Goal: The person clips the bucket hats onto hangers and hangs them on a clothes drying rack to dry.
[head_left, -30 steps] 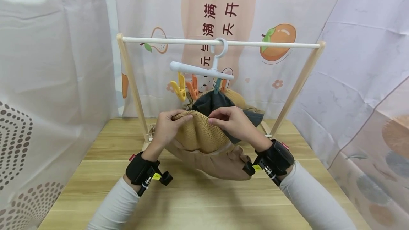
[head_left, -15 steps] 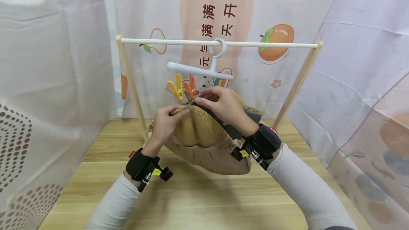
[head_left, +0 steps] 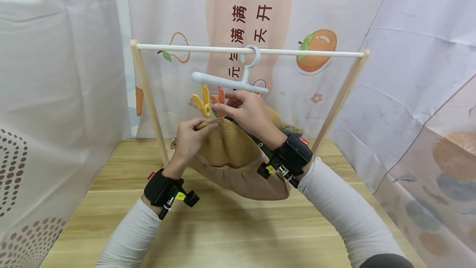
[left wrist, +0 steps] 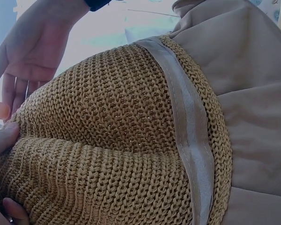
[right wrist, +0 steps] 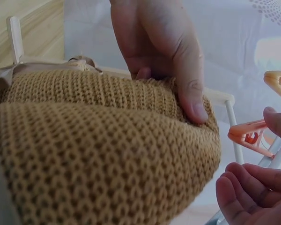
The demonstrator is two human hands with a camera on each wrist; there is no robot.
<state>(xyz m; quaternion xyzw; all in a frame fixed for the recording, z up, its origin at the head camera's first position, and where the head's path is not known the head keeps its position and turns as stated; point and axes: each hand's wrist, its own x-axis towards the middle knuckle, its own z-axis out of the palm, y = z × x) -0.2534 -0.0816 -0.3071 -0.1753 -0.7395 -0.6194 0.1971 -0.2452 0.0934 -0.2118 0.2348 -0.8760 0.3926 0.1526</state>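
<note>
My left hand [head_left: 189, 137] pinches the top of a tan knitted sun hat [head_left: 238, 144] with a beige fabric brim, holding it up below the hanger. In the right wrist view, the left thumb lies on the knit crown [right wrist: 103, 145]. My right hand [head_left: 253, 113] is raised at an orange clothes clip [right wrist: 248, 133] on the hanger [head_left: 227, 82]. Its thumb is right at one handle of the clip, while its fingers curve loosely on the other side, apart from it. The clip's tips point toward the hat, with a gap between them.
The hanger hooks over the white rod [head_left: 308, 53] of a wooden rack [head_left: 148, 102]. A yellow clip [head_left: 202, 104] hangs left of the orange one. Behind my right hand are a dark cloth item and another yellowish hat [head_left: 275, 117]. Patterned curtains [head_left: 89, 65] surround the wooden table [head_left: 223, 235].
My right hand has left the hat's edge and moved up and left to the orange clip, covering the blue-green clip behind. My left hand keeps its pinch, the hat raised slightly.
</note>
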